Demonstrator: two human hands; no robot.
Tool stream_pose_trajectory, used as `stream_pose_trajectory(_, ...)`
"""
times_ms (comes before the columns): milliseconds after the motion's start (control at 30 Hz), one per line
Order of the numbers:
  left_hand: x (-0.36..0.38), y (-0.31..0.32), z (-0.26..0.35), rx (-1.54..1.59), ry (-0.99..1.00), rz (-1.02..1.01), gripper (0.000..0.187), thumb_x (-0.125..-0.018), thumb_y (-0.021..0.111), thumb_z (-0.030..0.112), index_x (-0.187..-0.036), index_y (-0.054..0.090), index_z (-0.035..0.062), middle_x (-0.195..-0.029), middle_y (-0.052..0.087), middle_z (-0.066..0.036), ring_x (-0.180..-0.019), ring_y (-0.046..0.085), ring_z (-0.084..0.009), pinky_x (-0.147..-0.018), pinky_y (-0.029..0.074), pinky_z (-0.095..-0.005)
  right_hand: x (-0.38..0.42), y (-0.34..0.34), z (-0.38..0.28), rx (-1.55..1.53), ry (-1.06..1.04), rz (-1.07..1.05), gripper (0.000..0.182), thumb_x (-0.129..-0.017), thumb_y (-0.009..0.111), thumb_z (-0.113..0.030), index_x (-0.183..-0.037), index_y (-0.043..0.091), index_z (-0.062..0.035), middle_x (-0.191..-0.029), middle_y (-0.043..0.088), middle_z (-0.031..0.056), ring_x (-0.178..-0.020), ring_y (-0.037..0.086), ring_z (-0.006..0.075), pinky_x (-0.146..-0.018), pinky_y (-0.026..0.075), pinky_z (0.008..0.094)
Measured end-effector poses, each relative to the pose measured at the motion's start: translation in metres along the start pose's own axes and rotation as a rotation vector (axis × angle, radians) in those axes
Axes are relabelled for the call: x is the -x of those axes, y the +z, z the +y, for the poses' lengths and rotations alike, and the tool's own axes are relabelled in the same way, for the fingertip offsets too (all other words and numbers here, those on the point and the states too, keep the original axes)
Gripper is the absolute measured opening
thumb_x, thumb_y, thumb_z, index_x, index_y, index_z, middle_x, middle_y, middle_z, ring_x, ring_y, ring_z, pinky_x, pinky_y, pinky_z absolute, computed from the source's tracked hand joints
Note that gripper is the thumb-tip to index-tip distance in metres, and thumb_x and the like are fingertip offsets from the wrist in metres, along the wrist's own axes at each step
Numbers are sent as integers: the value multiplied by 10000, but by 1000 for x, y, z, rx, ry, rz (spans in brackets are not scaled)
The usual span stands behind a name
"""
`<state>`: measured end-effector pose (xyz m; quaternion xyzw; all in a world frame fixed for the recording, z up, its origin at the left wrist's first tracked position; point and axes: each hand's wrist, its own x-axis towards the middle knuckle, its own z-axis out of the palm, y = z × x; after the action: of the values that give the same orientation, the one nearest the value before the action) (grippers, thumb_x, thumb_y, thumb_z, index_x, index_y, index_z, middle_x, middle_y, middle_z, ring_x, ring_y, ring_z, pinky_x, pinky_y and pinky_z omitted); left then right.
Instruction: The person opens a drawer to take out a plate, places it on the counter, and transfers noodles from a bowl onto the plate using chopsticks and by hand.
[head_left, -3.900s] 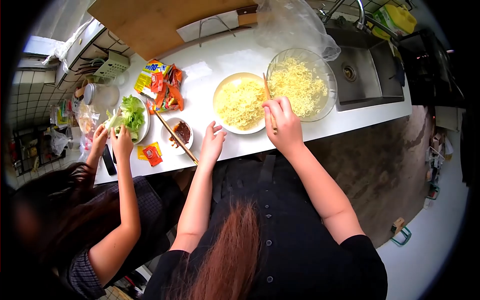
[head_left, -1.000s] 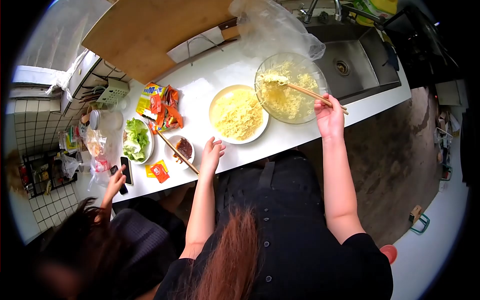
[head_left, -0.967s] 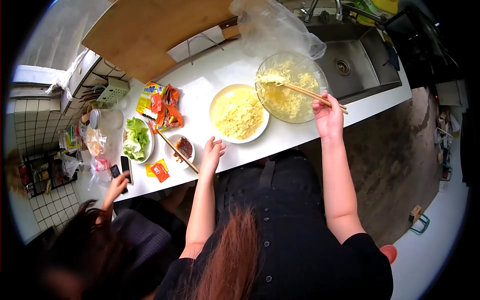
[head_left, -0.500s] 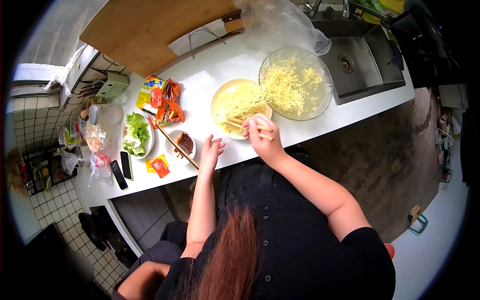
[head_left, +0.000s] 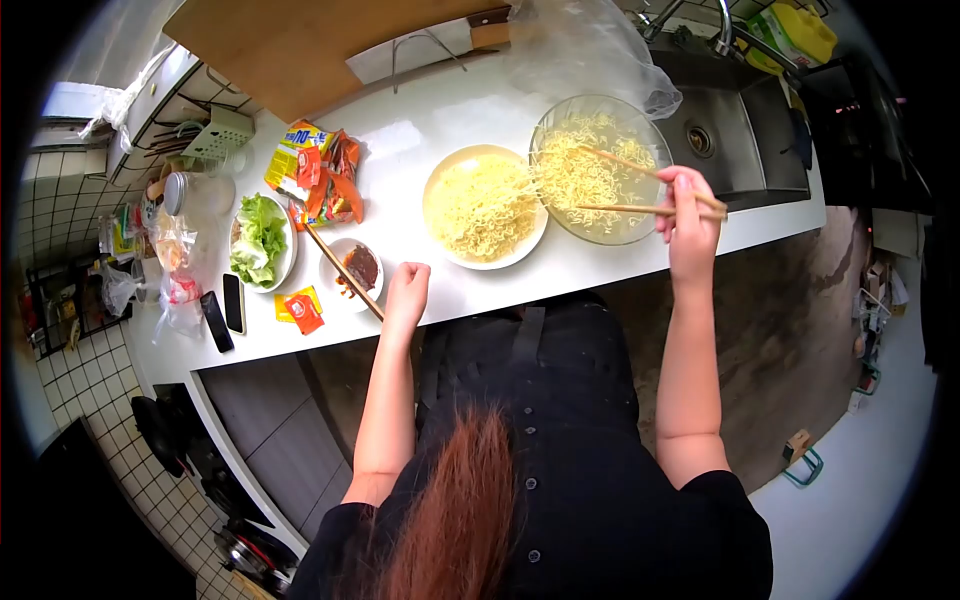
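My right hand (head_left: 690, 222) grips a pair of wooden chopsticks (head_left: 625, 209). Their tips are spread apart among the noodles (head_left: 590, 180) in a clear glass bowl (head_left: 650, 150). Beside that bowl, touching or nearly touching it, a white plate (head_left: 487, 263) carries a heap of yellow noodles (head_left: 475, 205); some strands stretch between the two. My left hand (head_left: 407, 292) is closed in a loose fist at the counter's front edge, with nothing visible in it. Left of it stands a small bowl of dark red sauce (head_left: 362, 267), a wooden stick (head_left: 343, 270) lying across it.
Farther left are a plate of lettuce (head_left: 262, 240), noodle packaging (head_left: 325, 172), sauce packets (head_left: 300, 309), two phones (head_left: 216, 322) and a glass jar (head_left: 205, 193). A metal sink (head_left: 745, 140) lies at the right, a plastic bag (head_left: 590, 55) behind the glass bowl.
My right hand has moved right with the chopsticks, from the plate to the glass bowl. The left hand's fingers have curled shut. A seated person's arm at lower left is out of view.
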<state>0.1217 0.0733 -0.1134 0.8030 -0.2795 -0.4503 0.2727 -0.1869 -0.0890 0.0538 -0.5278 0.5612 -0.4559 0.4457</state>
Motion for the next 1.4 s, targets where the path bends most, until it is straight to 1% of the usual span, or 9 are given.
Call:
stream_pose_trajectory(100, -3, 1, 5, 6, 5, -17, 317, -847, 513, 267, -916, 553, -40, -810, 596, -136, -792, 559, -200, -738, 434, -303, -33, -10, 40, 281, -27, 44, 254, -922, 425, -211, -909, 577, -8, -621, 465, -11, -469, 399, 47, -447, 320, 182)
stream_pose_trajectory(333, -5, -2, 10, -8, 18, -71, 280, -833, 482, 224, -866, 566, -41, -805, 593, -146, -803, 562, -212, -743, 429, -303, -59, -1, 80, -146, 172, -167, 241, -910, 443, -181, -926, 590, 10, -698, 464, -2, -487, 467, 49, -398, 343, 179)
stream_pose_trajectory(633, -2, 1, 12, -16, 50, -62, 268, -836, 461, 219, -843, 567, -27, -777, 583, -132, -796, 552, -207, -749, 424, -307, -44, -21, 108, -517, 336, -96, 189, -895, 456, -142, -868, 542, 24, -712, 532, 72, -566, 530, 137, -478, 412, 226)
stream_pose_trajectory(667, -3, 2, 12, -7, 59, -66, 262, -839, 460, 220, -841, 565, -20, -750, 572, -116, -755, 544, -192, -715, 426, -302, -42, -23, 112, -556, 352, -91, 179, -886, 474, -143, -869, 538, 23, -751, 554, 99, -592, 544, 153, -503, 434, 236)
stream_pose_trajectory(900, 1, 1, 22, 118, -4, -112, 215, -854, 459, 213, -839, 548, 18, -598, 464, -5, -500, 433, -92, -479, 370, -255, -25, -24, 116, -677, 472, 11, 190, -879, 491, -159, -880, 547, 22, -754, 558, 102, -635, 559, 170, -556, 469, 249)
stream_pose_trajectory(1033, 1, 1, 17, 122, 11, -99, 207, -853, 460, 210, -840, 545, 22, -583, 445, 5, -487, 418, -82, -459, 360, -245, -9, -13, 100, -699, 352, 2, 190, -889, 463, -150, -875, 545, 21, -752, 557, 108, -623, 560, 177, -561, 478, 262)
stream_pose_trajectory(1233, 5, 0, 16, 143, -2, -109, 201, -855, 462, 213, -836, 540, 30, -577, 436, 9, -477, 412, -84, -444, 353, -240, 19, 38, 60, -519, 229, -81, 218, -911, 419, -135, -873, 535, 46, -749, 559, 118, -630, 567, 163, -561, 505, 287)
stream_pose_trajectory(1300, 6, 0, 17, 165, -19, -112, 199, -857, 463, 215, -835, 537, 32, -574, 430, 11, -476, 410, -83, -443, 353, -239, 30, 59, 49, -425, 141, -156, 199, -920, 400, -103, -846, 528, 31, -706, 573, 112, -624, 579, 143, -553, 511, 260)
stream_pose_trajectory(1400, 8, 0, 19, 186, -35, -111, 194, -857, 465, 217, -834, 532, 36, -571, 422, 13, -476, 407, -81, -440, 353, -236, 50, 90, 43, -271, -15, -278, 168, -894, 417, -46, -813, 540, 35, -769, 560, 93, -611, 570, 123, -551, 503, 231)
